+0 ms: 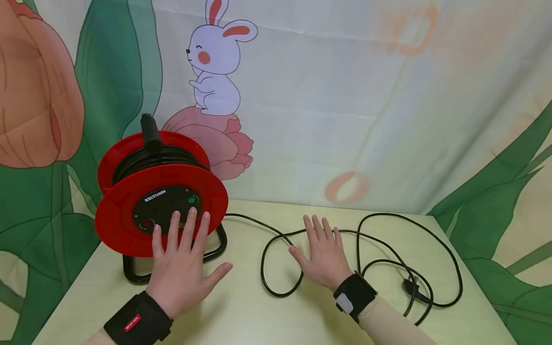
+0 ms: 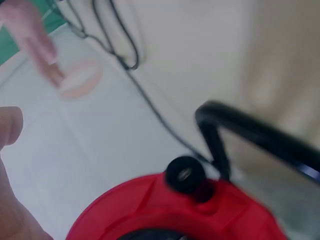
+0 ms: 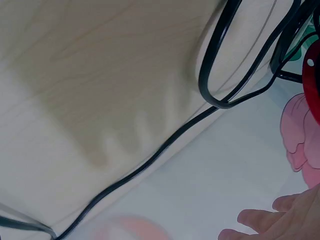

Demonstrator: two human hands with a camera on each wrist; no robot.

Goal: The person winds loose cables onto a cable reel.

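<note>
A red cable reel (image 1: 114, 223) marked KELTONN stands on its black tube frame (image 1: 129, 272) at the left, with black cord wound on its drum and a black handle (image 1: 151, 136) at the top. My left hand (image 1: 178, 270) is spread, palm down, and its fingertips overlap the reel's black face in the head view. Loose black cord (image 1: 282, 295) runs from the reel in loops to a black plug (image 1: 410, 286) at the right. Fingers extended, my right hand (image 1: 325, 258) is over the cord, gripping nothing. The right wrist view shows cord (image 3: 150, 160) below the hand (image 3: 295, 220).
The pale tabletop (image 1: 254, 321) carries the reel and the cord loops. Behind it hangs a white cloth (image 1: 302, 120) printed with a rabbit, flowers and green leaves, which also covers the sides. Black bands (image 1: 355, 294) circle both wrists.
</note>
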